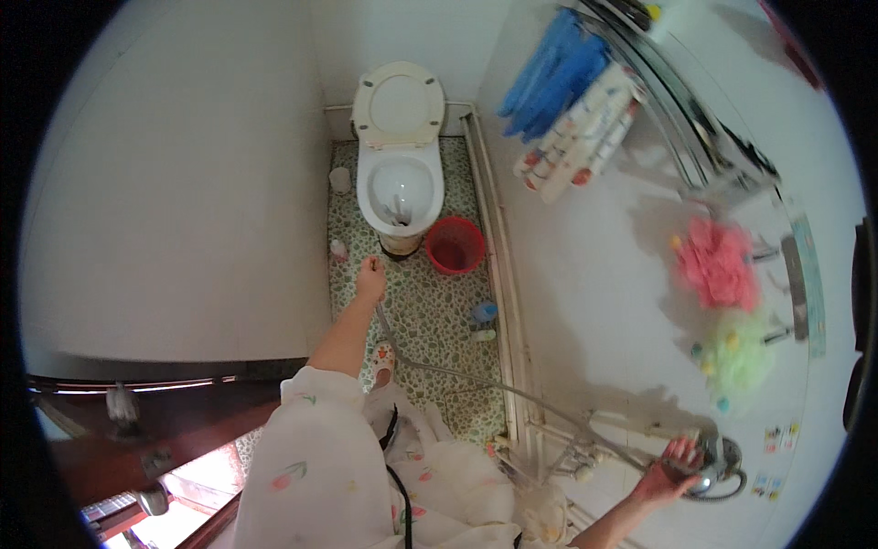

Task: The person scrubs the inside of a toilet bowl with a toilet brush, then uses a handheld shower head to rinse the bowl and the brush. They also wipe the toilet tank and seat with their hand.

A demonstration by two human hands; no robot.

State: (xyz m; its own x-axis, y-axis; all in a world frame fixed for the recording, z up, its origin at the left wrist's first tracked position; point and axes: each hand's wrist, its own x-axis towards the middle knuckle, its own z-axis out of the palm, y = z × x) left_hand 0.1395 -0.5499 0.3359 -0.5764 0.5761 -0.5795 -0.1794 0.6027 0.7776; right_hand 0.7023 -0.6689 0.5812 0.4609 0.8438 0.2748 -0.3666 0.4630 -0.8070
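My left hand [371,278] is closed around the end of a grey shower hose [473,376], just in front of the white toilet [431,206], whose lid and seat are raised. From that hand the hose runs down and across to the wall at the lower right. There my right hand [673,470] lies against the chrome shower mixer tap [706,480], fingers partly spread; whether they grip the handle cannot be told. A red plastic bucket [455,246] stands on the floor right of the toilet base.
Pipes [504,274] run along the right wall. Blue towels [555,75], a pink bath pouf [719,264] and a green bath pouf [737,353] hang there. Bottles [484,313] stand on the pebble-patterned floor [439,309]. A brown door [171,425] is at the lower left.
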